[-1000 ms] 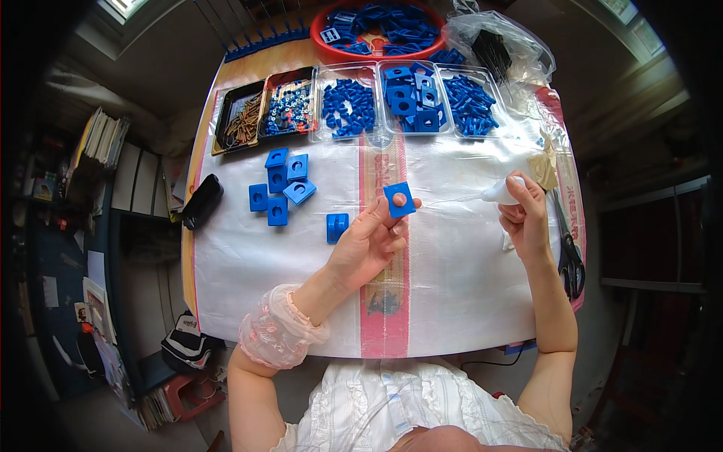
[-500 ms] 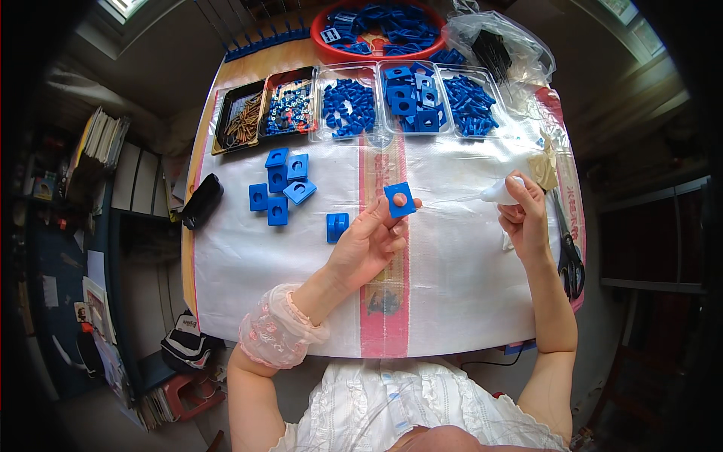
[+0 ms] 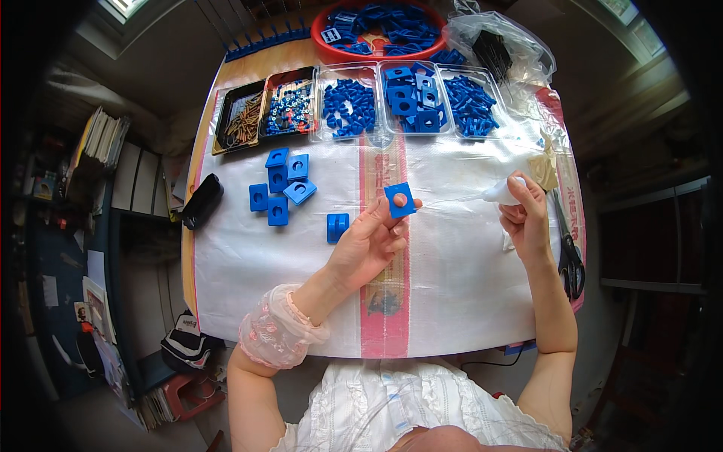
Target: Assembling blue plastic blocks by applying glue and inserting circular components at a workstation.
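Note:
My left hand [image 3: 370, 245] holds up a square blue plastic block [image 3: 399, 200] with a round hole, pinched at its lower edge between the fingertips. My right hand [image 3: 526, 218] grips a small white tube [image 3: 503, 193] with its thin nozzle pointing left toward the block, a short gap apart. One blue block [image 3: 337, 227] lies on the white sheet [image 3: 452, 286] just left of my left hand. A cluster of several blue square blocks [image 3: 282, 187] lies farther left.
Along the far edge stand a dark tray of brown screws [image 3: 239, 120], a tray of small mixed parts [image 3: 290, 107], three clear trays of blue parts [image 3: 410, 102] and a red bowl [image 3: 376, 30] of blue pieces. Black scissors [image 3: 568, 252] lie at the right edge, a black object [image 3: 200, 200] at the left.

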Demonstrator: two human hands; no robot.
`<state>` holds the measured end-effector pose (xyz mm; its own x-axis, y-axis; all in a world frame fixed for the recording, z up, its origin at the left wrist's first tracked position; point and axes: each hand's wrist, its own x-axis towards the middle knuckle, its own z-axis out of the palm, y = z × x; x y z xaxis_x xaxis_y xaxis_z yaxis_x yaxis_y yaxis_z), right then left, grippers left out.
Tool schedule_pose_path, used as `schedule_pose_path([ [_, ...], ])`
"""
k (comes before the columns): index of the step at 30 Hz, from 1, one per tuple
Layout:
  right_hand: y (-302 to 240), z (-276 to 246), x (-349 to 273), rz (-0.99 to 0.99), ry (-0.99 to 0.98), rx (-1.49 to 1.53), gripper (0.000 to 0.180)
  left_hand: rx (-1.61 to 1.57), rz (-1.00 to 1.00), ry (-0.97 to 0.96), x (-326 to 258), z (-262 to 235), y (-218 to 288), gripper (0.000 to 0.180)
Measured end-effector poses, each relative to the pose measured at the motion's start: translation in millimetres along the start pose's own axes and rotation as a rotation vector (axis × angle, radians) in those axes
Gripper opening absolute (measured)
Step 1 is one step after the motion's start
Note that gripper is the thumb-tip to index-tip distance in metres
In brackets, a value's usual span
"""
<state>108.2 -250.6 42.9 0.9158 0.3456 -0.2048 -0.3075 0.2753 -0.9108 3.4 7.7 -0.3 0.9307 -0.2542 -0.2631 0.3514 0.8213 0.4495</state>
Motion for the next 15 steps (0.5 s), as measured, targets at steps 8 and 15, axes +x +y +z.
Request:
schedule_pose_path([
  [8,2.0,3.2,-1.6,-0.001,0.013,0.029,0.017,-0.008,-0.005,0.002,0.2,-1.7,-0.4,0.031],
  [15,9.6,16.8,-8.2,0.007,0.015,-0.001,0.014,0.003,-0.009,-0.005,1.5,-2.8,-0.5,0.034],
])
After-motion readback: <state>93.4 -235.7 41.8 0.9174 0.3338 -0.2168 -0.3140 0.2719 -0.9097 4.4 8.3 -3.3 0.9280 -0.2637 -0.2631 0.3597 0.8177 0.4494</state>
